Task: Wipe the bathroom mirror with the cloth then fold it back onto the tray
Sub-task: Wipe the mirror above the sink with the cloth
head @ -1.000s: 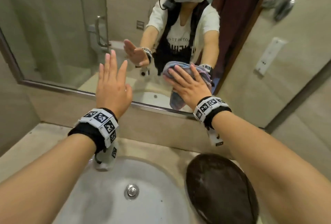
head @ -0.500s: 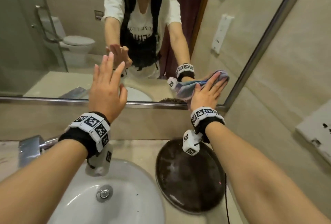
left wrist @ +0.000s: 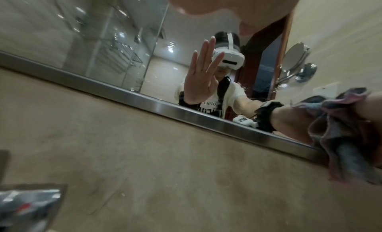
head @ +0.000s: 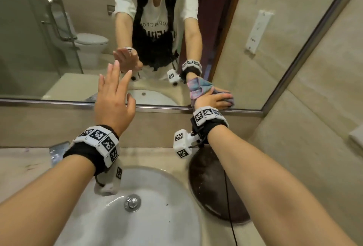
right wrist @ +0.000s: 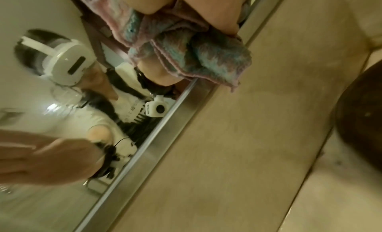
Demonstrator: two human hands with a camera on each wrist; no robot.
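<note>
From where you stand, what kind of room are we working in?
A bathroom, most likely in a hotel or home. A white sink is set into a stone counter, a framed wall mirror hangs above it, and its reflection shows a toilet beside a glass shower door.

Even, warm indoor light filled the head view, with soft shadows only. The wall-mounted, steel-framed glass mirror point(head: 245, 49) reflected small ceiling lights, visible in the left wrist view toward 11 o'clock. Straight edges bowed near the borders of all three views. Both wrist views were dimmer and softer; the pink-and-blue terry cloth point(left wrist: 339, 137) was blurred at 3 o'clock.
</note>
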